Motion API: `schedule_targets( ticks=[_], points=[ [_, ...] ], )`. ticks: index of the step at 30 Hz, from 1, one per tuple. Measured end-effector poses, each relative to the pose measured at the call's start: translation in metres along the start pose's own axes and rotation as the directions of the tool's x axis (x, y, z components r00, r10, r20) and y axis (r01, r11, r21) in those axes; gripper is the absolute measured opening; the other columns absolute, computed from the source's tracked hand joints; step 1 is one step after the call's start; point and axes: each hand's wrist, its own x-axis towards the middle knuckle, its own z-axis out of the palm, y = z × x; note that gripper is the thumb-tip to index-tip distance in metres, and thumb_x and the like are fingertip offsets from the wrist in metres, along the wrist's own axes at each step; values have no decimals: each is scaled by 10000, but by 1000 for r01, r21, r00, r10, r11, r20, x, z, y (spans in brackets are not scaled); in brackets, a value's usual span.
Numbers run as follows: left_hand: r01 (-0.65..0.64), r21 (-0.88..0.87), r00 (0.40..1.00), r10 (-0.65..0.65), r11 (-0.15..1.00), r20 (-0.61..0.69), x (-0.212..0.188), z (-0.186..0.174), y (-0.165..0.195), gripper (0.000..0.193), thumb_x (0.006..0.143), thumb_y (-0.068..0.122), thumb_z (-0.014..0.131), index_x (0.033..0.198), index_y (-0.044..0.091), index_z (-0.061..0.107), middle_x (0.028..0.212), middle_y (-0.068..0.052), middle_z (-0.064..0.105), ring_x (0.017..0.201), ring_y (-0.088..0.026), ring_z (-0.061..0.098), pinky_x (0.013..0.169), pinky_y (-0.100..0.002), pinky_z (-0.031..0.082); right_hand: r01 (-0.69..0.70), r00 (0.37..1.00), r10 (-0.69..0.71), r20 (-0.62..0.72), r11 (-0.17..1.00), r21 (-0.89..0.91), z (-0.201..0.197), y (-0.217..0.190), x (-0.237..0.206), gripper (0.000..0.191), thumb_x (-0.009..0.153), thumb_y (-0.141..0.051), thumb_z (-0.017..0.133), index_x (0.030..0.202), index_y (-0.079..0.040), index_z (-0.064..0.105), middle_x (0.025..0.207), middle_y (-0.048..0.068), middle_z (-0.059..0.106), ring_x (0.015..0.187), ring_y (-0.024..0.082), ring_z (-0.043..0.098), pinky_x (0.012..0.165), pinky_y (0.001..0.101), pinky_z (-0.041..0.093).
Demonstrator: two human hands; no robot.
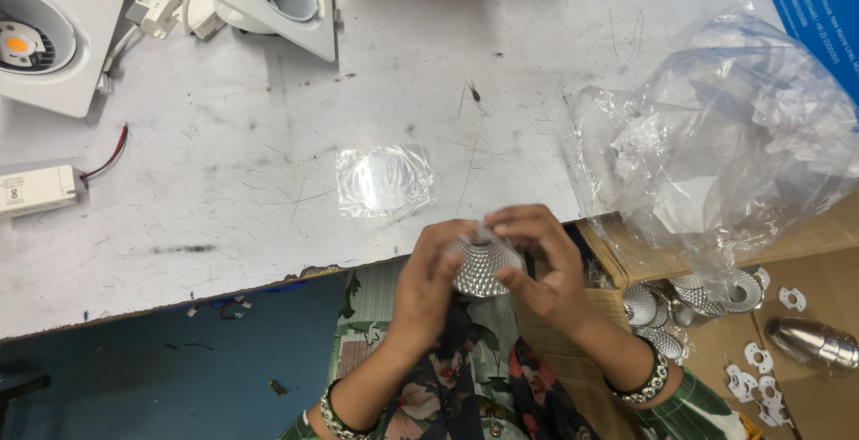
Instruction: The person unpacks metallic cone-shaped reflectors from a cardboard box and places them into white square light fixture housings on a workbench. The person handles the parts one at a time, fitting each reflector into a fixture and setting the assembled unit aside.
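Shiny silver cup with a bumpy skin sits between both hands, just past the near edge of the white table. Its wide mouth tips down toward the person and its narrow end points up. The left hand wraps its left side. The right hand curls over the top, fingers pinching the narrow end. A clear wrapper lies farther off on the table.
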Motion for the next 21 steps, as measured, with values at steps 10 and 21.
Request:
schedule_targets(
  ticks=[10, 21],
  points=[
    [267, -557, 964, -207, 786, 170, -3, 2, -14, 406, 1074, 265, 357, 1429, 78, 295, 1320, -188, 589, 1191, -256, 670, 1012, -423, 600, -162, 986, 154, 65, 978, 133, -10, -7, 3, 397, 999, -195, 653, 1359, -43, 583, 1468, 214, 574, 1298, 277, 650, 1061, 386, 576],
    [175, -522, 978, -85, 835, 192, -6, -3, -25, 494, 995, 174, 542, 1443, 41, 384, 1377, -175, 542, 1242, -239, 599, 1035, -405, 559, -89, 995, 84, 56, 992, 85, -14, 2, -5, 319, 943, -121, 532, 1236, -34, 621, 1413, 247, 629, 1321, 320, 642, 1115, 434, 533]
  ],
)
